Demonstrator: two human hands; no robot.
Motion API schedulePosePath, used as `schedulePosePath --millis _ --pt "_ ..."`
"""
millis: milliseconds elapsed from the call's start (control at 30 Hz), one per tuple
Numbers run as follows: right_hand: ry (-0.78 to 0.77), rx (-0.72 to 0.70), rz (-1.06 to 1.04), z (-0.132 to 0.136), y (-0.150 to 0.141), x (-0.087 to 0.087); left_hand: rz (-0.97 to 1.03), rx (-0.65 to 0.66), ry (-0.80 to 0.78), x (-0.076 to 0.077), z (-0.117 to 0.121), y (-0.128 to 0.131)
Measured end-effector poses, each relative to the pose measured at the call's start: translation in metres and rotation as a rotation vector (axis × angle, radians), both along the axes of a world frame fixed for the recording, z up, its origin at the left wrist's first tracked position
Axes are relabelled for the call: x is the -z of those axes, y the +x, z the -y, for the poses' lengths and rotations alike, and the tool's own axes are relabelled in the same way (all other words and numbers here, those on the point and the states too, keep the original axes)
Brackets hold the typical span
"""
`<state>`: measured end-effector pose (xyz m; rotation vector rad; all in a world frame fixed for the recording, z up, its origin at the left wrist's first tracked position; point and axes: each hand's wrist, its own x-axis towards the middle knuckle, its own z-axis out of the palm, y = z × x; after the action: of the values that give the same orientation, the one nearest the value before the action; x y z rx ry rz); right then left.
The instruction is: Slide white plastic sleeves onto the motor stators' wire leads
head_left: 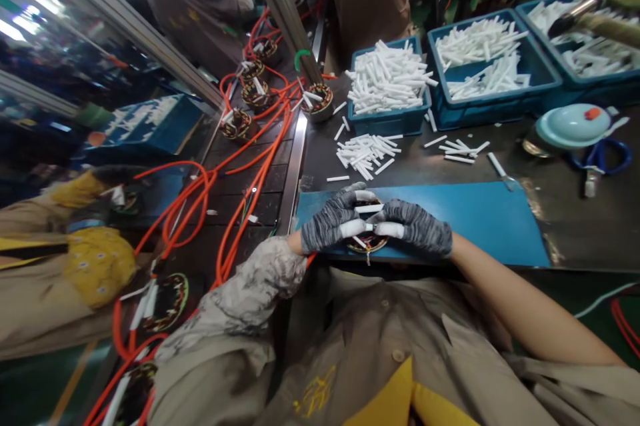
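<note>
My left hand (pixel 331 221) and my right hand (pixel 416 226), both in grey knitted gloves with white fingertips, meet over a round wound motor stator (pixel 369 244). The stator rests on a blue mat (pixel 480 219), partly hidden by my fingers. Between my fingertips is a short white tube (pixel 369 227), pinched from both sides; thin wire seems to be at its end. Just beyond it, another white tube (pixel 369 209) lies across the stator between my hands. A loose pile of white tubes (pixel 367 156) lies past the mat.
Blue bins (pixel 387 123) of white tubes line the back. A teal-lidded jar (pixel 573 126) and blue-handled scissors (pixel 595 166) lie at right. On the left, a conveyor (pixel 263 196) carries stators with orange cables (pixel 240 239). A co-worker's gloved hand (pixel 83 189) works beyond it.
</note>
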<state>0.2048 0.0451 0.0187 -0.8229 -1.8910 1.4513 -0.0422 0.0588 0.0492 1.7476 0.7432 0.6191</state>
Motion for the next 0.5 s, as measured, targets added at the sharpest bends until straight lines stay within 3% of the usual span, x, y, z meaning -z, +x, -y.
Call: schedulePosePath --millis 100,200,367,500 --pt "-0.022 -0.031 -0.018 -0.003 -0.001 0.000 0.225 -0.025 -0.403 0.005 0.004 0.003" --pt "-0.031 -0.059 -0.064 -0.006 -0.002 0.003 0.314 -0.077 -0.532 0.006 0.004 0.007" --pt "0.026 0.027 -0.066 -0.003 -0.009 0.006 0.294 -0.063 -0.520 0.004 -0.001 0.005" --pt "0.130 0.168 0.123 0.010 -0.015 0.003 0.056 0.040 -0.279 -0.007 -0.009 0.002"
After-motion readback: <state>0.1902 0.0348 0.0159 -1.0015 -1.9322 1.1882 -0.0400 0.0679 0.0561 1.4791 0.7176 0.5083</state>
